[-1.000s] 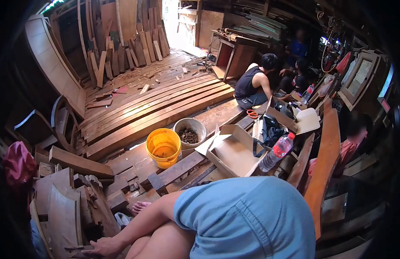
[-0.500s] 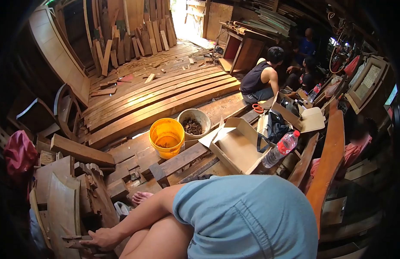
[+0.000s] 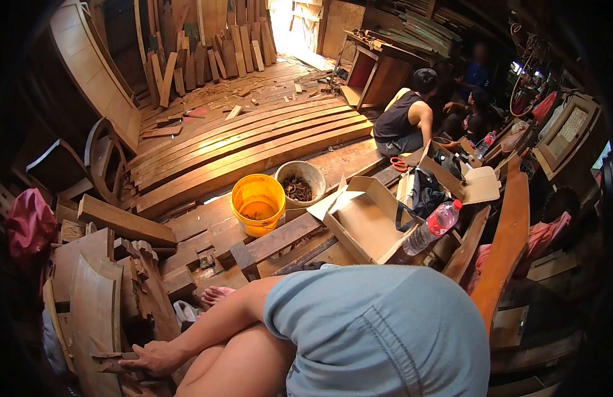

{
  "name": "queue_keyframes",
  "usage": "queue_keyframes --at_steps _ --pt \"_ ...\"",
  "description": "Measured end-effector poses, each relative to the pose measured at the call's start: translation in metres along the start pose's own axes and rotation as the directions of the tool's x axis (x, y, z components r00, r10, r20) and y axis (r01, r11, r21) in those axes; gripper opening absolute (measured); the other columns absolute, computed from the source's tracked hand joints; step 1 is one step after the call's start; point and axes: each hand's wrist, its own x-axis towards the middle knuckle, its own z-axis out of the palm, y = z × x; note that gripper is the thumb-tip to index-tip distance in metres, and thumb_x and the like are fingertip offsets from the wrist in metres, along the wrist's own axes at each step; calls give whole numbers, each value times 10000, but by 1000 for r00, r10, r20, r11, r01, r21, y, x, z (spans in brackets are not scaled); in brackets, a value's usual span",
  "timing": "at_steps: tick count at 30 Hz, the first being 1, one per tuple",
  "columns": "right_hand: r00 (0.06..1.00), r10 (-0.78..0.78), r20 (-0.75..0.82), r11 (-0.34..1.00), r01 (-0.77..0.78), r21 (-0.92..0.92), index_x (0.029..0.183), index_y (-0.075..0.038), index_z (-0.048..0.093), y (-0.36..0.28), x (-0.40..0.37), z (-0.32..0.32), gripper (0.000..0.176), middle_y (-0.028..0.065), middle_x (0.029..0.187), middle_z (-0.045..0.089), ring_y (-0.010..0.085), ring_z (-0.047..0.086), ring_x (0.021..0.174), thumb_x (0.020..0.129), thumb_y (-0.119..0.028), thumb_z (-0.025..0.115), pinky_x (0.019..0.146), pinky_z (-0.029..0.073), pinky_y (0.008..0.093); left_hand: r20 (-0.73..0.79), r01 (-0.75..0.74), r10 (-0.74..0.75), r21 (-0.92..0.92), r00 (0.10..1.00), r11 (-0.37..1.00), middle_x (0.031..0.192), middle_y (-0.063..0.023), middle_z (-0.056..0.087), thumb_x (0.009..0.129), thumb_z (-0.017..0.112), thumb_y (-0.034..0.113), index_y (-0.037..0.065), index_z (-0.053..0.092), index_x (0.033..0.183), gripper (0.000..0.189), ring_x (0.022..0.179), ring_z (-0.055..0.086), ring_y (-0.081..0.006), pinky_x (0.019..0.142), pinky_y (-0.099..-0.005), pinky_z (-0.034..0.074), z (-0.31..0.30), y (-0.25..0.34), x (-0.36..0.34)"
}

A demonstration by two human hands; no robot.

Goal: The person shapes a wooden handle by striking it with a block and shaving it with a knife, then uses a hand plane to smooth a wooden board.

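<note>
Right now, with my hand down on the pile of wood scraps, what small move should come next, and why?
Probably curl the fingers of your left hand around the thin wood offcut under them and lift it clear. The hand lies open and flat on the scrap pile, gripping nothing yet, and that piece seems to lie loose on top.
</note>
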Motion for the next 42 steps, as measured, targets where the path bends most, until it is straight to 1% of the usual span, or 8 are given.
queue_keyframes --at_steps 2,3,5,14,26,27,33,42 --pt "999 30 38 999 -30 18 1520 -176 159 -1 0 -2 807 285 1009 432 428 605 745 811 -128 541 652 495 478 -34 -6 7 8 999 1000 711 -71 650 864 613 445 140 659 913 312 626 634 -276 521 -417 473 6 -3 -1" --pt "999 29 39 999 -30 18 1520 -176 159 -2 0 -3 807 285 1009 432 428 605 745 811 -128 541 652 495 478 -68 -14 15 16 998 1000 685 -63 639 860 615 443 144 655 882 303 608 626 -266 507 -409 465 8 -3 -1" --pt "1000 3 15 1000 -3 26 1520 -189 167 0 0 -3 792 284 1006 432 428 601 742 822 -133 537 653 491 481 -68 -11 11 8 998 1000 689 -66 640 860 615 442 143 654 885 302 613 626 -269 511 -411 465 8 -2 -2" --pt "999 20 29 999 -22 48 1519 -207 173 0 0 -3 769 282 986 438 422 600 729 843 -155 537 637 486 473 -46 -16 16 4 999 1000 708 -75 641 859 618 434 142 650 898 296 633 627 -278 528 -419 468 8 0 0" --pt "998 33 54 999 -34 27 1518 -212 174 -1 2 -5 782 282 998 443 419 609 737 832 -152 545 638 499 469 -2 -14 13 -27 1000 1000 732 -88 644 857 621 424 140 645 915 291 661 627 -291 550 -431 471 8 -3 -2" --pt "998 32 54 999 -34 27 1518 -212 174 -2 2 -5 782 282 998 443 419 609 737 832 -152 545 638 499 469 8 -1 1 -26 1000 1000 734 -89 644 856 621 423 140 645 916 290 663 628 -292 552 -431 471 12 -10 -1" --pt "999 21 38 999 -22 41 1517 -209 174 -2 1 -5 783 274 999 440 415 604 727 831 -150 545 630 494 468 10 8 -8 -34 1000 999 746 -96 645 855 623 418 139 642 925 288 677 628 -298 563 -437 473 5 -5 -2" --pt "995 62 72 995 -68 80 1517 -226 182 -4 0 -6 775 263 1009 436 416 603 760 831 -141 531 656 486 469 12 6 -5 -44 1000 999 765 -105 647 854 625 411 138 639 938 286 698 628 -307 580 -445 475 2 -2 2"
